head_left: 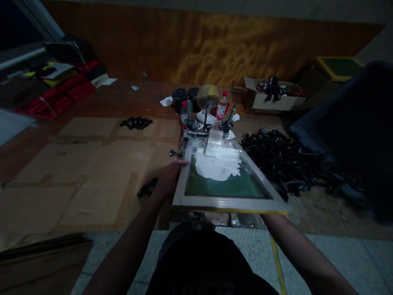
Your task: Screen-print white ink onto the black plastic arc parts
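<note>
A cardboard-covered workbench (86, 172) carries everything, its front edge nearest the person. A heap of black parts (294, 159) lies along the right side. Near the middle of the front edge sits the screen-printing frame (227, 201), hinged at its far end and tilted, white ink (219, 163) pooled on the green mesh. The frame looks stiff and fairly light, its mesh delicate and the ink smeary, so the bare metal side rails seem the safe hold. The left hand (167, 180) rests on the left rail, fingers loose. The right hand is hidden under the front right corner; its grip cannot be told. A small black piece (147, 187) lies just left.
</note>
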Motion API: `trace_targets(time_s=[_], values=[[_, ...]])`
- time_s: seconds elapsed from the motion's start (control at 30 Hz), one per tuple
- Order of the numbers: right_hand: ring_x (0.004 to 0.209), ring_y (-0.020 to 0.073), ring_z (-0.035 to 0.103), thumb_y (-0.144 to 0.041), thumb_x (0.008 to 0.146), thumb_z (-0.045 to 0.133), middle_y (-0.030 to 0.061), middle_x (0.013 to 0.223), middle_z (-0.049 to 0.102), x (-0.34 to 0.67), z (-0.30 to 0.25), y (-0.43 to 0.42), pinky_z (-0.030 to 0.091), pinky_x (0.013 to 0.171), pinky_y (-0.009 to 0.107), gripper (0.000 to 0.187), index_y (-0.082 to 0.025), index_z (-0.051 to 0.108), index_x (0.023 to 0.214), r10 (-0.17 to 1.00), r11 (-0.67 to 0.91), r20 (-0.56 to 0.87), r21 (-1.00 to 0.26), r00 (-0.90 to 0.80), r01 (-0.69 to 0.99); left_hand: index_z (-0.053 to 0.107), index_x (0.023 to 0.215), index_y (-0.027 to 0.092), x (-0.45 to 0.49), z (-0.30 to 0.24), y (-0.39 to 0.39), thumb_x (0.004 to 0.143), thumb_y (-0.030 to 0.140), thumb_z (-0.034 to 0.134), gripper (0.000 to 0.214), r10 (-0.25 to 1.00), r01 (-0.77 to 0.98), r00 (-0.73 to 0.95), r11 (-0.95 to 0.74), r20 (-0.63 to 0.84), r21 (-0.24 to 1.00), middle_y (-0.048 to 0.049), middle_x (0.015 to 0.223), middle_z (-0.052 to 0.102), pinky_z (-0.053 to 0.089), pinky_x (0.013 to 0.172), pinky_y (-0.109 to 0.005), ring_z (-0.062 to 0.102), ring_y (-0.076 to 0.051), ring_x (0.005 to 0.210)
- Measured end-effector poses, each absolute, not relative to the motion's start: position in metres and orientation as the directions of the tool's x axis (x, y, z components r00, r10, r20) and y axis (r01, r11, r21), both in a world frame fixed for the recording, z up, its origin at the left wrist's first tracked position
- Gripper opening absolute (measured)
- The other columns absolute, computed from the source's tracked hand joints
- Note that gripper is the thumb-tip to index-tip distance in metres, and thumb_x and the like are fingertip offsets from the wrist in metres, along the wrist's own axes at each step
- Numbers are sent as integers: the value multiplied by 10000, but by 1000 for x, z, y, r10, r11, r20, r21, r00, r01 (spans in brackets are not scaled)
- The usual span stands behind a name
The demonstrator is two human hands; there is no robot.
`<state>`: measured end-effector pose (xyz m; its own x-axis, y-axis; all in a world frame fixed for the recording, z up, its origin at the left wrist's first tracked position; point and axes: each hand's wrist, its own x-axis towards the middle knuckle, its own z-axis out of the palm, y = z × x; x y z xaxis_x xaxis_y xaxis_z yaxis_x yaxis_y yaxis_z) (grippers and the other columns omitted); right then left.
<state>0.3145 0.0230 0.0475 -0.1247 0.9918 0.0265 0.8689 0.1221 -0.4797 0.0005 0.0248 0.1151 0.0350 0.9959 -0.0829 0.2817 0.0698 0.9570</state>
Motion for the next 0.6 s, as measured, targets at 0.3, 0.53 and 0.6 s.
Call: trace_targets(time_s=[0.3,0.53,0.6], values=[[1278,331,494,-282,830,693,205,1390,537,274,96,87,436,1029,404,559,-114,560,1346,972,195,182,-272,-148,942,434,1491,136,4,10,-5,858,443,608,725,937,304,79,301,-339,904,-167,1263,686,514,966,-411,676,-283,1084],[1028,259,615,-122,917,486,142,1076,699,229,84,36,461,815,309,248,-155,670,1079,846,469,-225,-120,-484,875,557,1383,173,2,-3,-1,868,436,611,580,950,321,60,272,-306,907,-136,1311,672,480,1038,-406,655,-279,1159],[1042,247,602,-113,904,497,120,1077,700,239,81,21,451,816,303,250,-164,674,1073,739,615,-217,-170,-638,770,575,1358,178,3,-2,-3,864,430,621,556,952,307,53,271,-301,912,-133,1361,644,461,1068,-400,630,-281,1211]])
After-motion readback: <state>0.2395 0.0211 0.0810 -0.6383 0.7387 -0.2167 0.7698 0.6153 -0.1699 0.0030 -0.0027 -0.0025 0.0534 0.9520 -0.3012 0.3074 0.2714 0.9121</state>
